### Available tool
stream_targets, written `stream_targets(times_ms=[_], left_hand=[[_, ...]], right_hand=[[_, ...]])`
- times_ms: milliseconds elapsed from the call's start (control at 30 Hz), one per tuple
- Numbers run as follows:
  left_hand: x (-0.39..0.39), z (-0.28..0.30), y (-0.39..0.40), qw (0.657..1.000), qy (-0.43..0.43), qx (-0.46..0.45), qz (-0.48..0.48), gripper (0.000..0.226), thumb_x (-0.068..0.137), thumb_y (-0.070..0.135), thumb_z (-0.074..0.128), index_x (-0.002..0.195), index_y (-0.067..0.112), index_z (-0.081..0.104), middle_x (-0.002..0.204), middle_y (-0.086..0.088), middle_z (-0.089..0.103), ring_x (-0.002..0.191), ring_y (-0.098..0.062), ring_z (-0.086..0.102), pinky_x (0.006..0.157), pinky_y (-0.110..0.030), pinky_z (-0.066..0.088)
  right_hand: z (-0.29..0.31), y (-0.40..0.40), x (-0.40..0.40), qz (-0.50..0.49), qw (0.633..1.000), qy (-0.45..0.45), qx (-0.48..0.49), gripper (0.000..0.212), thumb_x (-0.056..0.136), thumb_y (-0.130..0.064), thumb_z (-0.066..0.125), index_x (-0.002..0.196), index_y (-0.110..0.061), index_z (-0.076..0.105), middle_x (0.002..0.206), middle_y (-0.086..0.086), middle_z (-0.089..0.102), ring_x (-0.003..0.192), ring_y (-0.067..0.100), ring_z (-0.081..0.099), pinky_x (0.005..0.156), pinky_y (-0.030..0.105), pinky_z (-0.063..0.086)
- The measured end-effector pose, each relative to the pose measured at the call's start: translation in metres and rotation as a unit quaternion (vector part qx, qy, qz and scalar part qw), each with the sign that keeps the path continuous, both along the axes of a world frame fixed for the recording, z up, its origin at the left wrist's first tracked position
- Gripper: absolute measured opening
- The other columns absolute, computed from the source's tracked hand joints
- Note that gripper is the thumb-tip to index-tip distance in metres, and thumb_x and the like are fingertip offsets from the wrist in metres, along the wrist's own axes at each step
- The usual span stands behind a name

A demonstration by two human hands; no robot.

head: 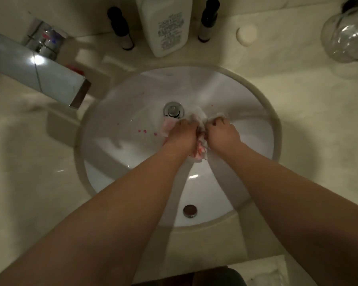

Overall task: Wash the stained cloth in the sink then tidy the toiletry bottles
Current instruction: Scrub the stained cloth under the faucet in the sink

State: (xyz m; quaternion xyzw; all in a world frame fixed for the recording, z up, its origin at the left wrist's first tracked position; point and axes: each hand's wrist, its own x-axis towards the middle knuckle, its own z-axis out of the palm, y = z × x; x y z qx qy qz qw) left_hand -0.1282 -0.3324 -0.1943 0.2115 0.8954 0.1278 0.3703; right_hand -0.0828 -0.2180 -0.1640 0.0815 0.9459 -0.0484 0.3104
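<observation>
Head view, looking down into a round white sink (246, 112) set in a pale stone table (287, 83). Both forearms reach into the basin. The left hand (181, 132) and the right hand (222, 131) lie side by side just in front of the chrome drain plug (173, 110), each with fingers curled round a bunched part of the stained cloth (198, 120). The cloth is white with pink-red blotches; it is gathered between and beneath the two hands, with a stained fold hanging below the wrists and another edge showing to the left of the left hand. Small pink-red drops (143, 131) mark the basin floor to the left of the cloth. An overflow hole (190, 210) sits in the near wall of the basin. A chrome faucet (37, 69) projects from the upper left toward the sink. Along the back of the table stand a large white bottle (165, 25) between two slim dark-capped bottles (121, 27) (208, 19). A small round white lid-like object (247, 35) and a clear glass vessel (347, 36) stand further right.
</observation>
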Motion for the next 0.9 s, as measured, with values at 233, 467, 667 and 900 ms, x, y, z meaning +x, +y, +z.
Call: stream_targets(times_ms=[233,467,667,900], left_hand=[[0.003,-0.004,0.002,0.999,0.041,0.002,0.002,0.046,0.079,0.023,0.068,0.121,0.015,0.05,0.116,-0.015,0.052,0.103,-0.034,0.056,0.074,-0.034,0.041],[0.021,0.006,-0.012,0.997,0.019,-0.05,-0.049,0.073,0.08,0.028,0.067,0.143,0.017,0.032,0.135,-0.012,0.042,0.124,-0.03,0.041,0.101,-0.04,0.036],[0.056,0.035,-0.065,0.996,0.0,-0.012,-0.091,0.066,0.074,0.026,0.075,0.131,0.015,0.044,0.132,-0.013,0.045,0.124,-0.029,0.041,0.102,-0.036,0.033],[0.077,0.039,-0.119,0.992,-0.02,-0.025,-0.126,0.071,0.071,0.037,0.078,0.13,0.016,0.045,0.126,-0.014,0.053,0.114,-0.028,0.05,0.093,-0.035,0.039]], right_hand=[[-0.004,0.011,-0.011,0.042,0.999,0.012,0.001,0.02,0.072,-0.013,0.064,0.085,0.0,0.071,0.083,0.026,0.066,0.08,0.039,0.065,0.069,0.034,0.054],[0.001,-0.005,0.015,0.006,1.0,0.009,-0.011,0.043,0.093,-0.031,0.032,0.13,-0.015,0.048,0.136,0.015,0.043,0.129,0.03,0.036,0.098,0.037,0.034],[0.014,-0.054,0.069,0.011,0.999,-0.024,-0.032,0.04,0.09,-0.035,0.048,0.125,-0.015,0.05,0.131,0.013,0.046,0.124,0.03,0.039,0.095,0.037,0.035],[0.026,-0.1,0.08,0.0,0.993,-0.101,-0.068,0.037,0.093,-0.039,0.043,0.12,-0.016,0.053,0.13,0.015,0.046,0.122,0.032,0.043,0.097,0.039,0.036]])
